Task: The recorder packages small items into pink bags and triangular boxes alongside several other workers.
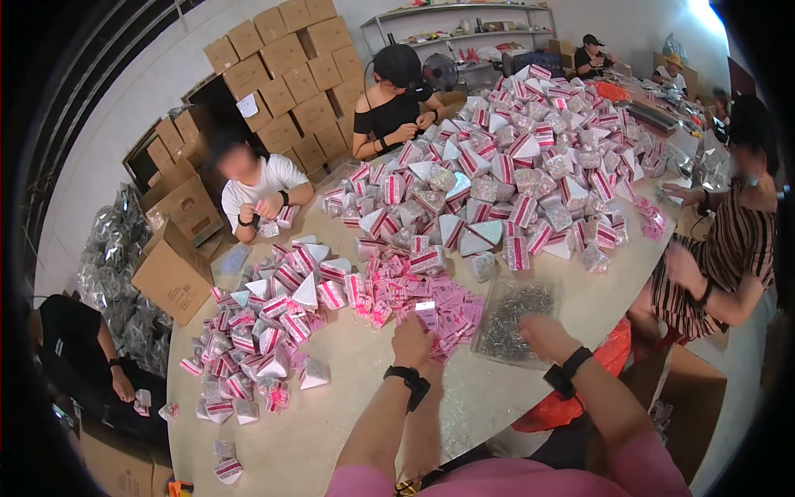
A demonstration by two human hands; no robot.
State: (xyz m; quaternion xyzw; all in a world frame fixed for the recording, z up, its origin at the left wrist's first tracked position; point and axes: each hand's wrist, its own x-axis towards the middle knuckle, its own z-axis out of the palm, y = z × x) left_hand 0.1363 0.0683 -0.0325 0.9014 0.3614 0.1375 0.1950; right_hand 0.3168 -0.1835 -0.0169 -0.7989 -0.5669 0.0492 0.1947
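My left hand [411,341] is closed on a small pink-and-white card tag [426,315], held upright between the fingertips. Under and beside it spreads a pile of loose pink tags [460,308]. My right hand [546,338] is at the right part of a shallow clear tray [489,349], its fingers curled together. Many small silvery metal pieces [517,311] fill the tray; they look like pins, but their exact kind is too small to tell. Whatever the right fingers pinch cannot be made out.
A large heap of small glittery packs with pink-and-white labels [517,178] covers the table's far side; a smaller heap [265,323] lies left. Co-workers sit around the table [331,414]. Stacked cartons [286,79] stand behind. A red plastic bag [555,414] hangs at the near edge.
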